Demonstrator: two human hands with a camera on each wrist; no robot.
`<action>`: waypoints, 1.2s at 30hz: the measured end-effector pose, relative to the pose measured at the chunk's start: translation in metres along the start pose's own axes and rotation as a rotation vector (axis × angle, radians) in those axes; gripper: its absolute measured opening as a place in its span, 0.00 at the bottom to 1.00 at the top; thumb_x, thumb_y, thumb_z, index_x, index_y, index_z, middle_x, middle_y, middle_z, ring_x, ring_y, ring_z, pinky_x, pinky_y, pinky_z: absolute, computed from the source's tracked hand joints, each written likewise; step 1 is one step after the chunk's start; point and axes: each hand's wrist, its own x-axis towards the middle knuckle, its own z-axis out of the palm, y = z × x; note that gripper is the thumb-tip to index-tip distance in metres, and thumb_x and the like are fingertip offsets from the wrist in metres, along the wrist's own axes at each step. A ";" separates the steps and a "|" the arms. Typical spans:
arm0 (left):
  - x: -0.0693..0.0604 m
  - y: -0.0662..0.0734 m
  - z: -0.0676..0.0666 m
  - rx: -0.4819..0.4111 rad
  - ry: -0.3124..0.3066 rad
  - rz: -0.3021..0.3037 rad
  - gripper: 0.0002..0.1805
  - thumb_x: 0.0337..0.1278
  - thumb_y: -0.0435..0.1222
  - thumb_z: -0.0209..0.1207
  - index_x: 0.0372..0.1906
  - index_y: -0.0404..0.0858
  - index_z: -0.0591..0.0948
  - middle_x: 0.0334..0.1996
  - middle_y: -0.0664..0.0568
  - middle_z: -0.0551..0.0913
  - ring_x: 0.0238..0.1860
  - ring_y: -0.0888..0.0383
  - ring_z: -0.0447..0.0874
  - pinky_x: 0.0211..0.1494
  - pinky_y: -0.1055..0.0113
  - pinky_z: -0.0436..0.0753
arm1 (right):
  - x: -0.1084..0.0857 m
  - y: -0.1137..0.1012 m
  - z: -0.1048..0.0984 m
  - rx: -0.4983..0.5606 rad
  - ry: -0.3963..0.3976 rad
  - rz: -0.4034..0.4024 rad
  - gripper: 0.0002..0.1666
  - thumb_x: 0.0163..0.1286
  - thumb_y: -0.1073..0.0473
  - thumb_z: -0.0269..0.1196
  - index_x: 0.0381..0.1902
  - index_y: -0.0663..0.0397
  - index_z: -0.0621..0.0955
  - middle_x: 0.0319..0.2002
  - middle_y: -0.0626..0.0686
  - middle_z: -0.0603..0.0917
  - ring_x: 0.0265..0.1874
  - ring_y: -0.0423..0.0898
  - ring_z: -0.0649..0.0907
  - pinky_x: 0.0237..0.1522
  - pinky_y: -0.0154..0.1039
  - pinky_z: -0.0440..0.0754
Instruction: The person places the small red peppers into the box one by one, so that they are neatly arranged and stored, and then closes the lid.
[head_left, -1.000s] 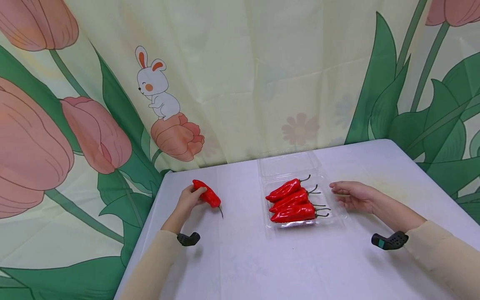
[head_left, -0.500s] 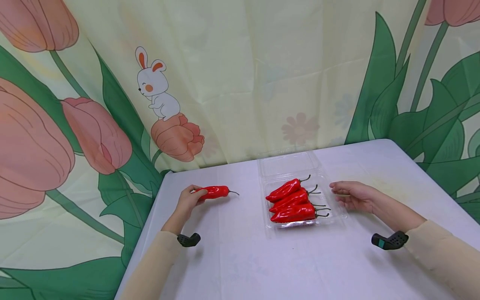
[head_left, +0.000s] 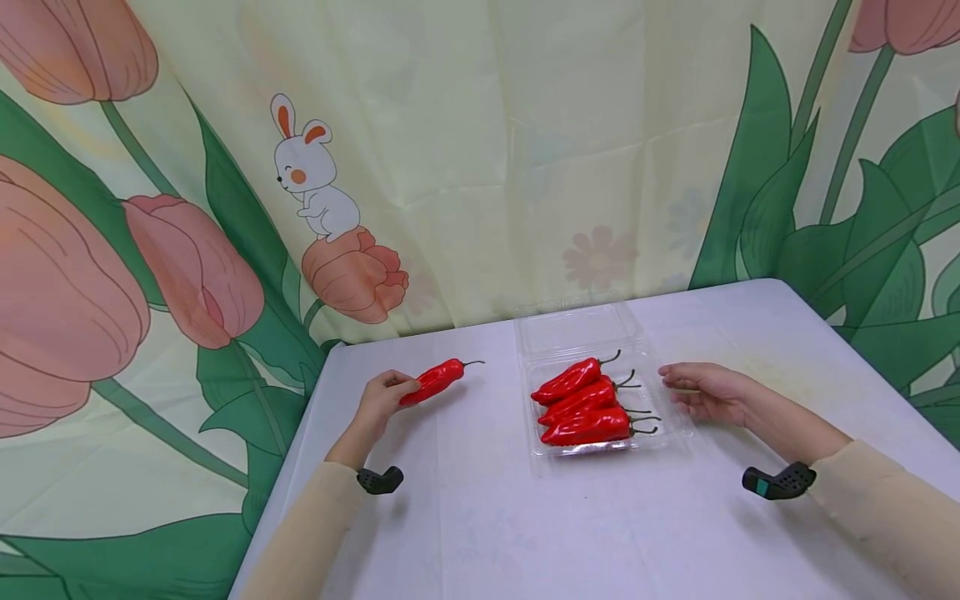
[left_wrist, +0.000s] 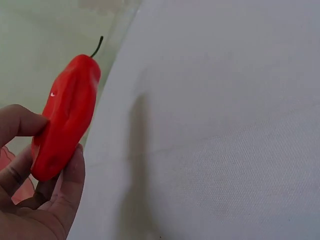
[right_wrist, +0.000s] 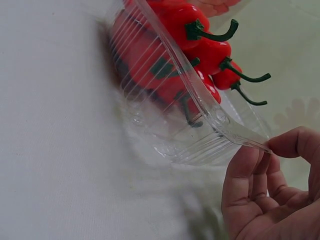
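A red chili pepper point(head_left: 440, 381) with a thin dark stem is pinched by its pointed end in my left hand point(head_left: 380, 400). In the left wrist view the pepper point(left_wrist: 67, 112) tilts up, the thumb on one side and fingers on the other, its shadow on the cloth. To the right, a clear plastic clamshell box point(head_left: 577, 332) lies with its lid folded back. Several red peppers point(head_left: 588, 425) are piled inside, stems pointing right. My right hand point(head_left: 708, 390) pinches the box's corner rim point(right_wrist: 245, 137) between thumb and fingers.
A white cloth point(head_left: 487, 517) covers the table. Behind the table hangs a curtain point(head_left: 465, 167) printed with tulips and a rabbit. Each wrist carries a black camera band, seen as the left wrist device point(head_left: 380, 481) and the right wrist device point(head_left: 780, 482).
The pepper in my left hand has swung from stem pointing down and right to stem pointing up and right. My right hand and the box have stayed in place.
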 end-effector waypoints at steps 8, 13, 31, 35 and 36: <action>0.000 0.002 0.006 -0.002 -0.008 -0.001 0.13 0.63 0.39 0.67 0.47 0.37 0.84 0.55 0.42 0.82 0.57 0.45 0.75 0.64 0.53 0.81 | 0.000 0.000 0.001 0.002 -0.003 -0.004 0.21 0.80 0.49 0.57 0.64 0.51 0.75 0.47 0.47 0.80 0.38 0.41 0.83 0.41 0.31 0.85; 0.000 0.004 0.011 -0.010 -0.019 0.009 0.12 0.63 0.39 0.67 0.47 0.37 0.85 0.53 0.43 0.83 0.56 0.46 0.76 0.61 0.55 0.81 | 0.000 0.000 0.001 0.004 -0.004 -0.001 0.21 0.80 0.49 0.57 0.64 0.51 0.76 0.47 0.47 0.80 0.38 0.40 0.83 0.41 0.30 0.85; 0.004 0.009 0.030 -0.033 -0.056 0.039 0.11 0.65 0.38 0.67 0.47 0.37 0.86 0.52 0.44 0.84 0.55 0.46 0.78 0.63 0.53 0.81 | 0.002 0.001 0.000 -0.009 0.001 -0.003 0.24 0.79 0.49 0.58 0.66 0.53 0.74 0.47 0.47 0.80 0.38 0.41 0.83 0.40 0.30 0.85; 0.005 0.012 0.036 -0.030 -0.058 0.043 0.11 0.64 0.38 0.68 0.47 0.38 0.86 0.51 0.44 0.84 0.55 0.47 0.78 0.61 0.56 0.81 | 0.002 0.001 0.000 -0.015 0.001 -0.004 0.25 0.80 0.49 0.58 0.68 0.53 0.73 0.47 0.48 0.80 0.38 0.41 0.83 0.40 0.30 0.85; 0.005 0.012 0.038 -0.028 -0.060 0.042 0.11 0.64 0.38 0.68 0.46 0.38 0.86 0.51 0.45 0.84 0.55 0.47 0.78 0.60 0.56 0.81 | 0.002 0.001 0.000 -0.017 0.002 -0.005 0.26 0.80 0.49 0.58 0.68 0.54 0.72 0.47 0.48 0.79 0.38 0.41 0.83 0.40 0.30 0.85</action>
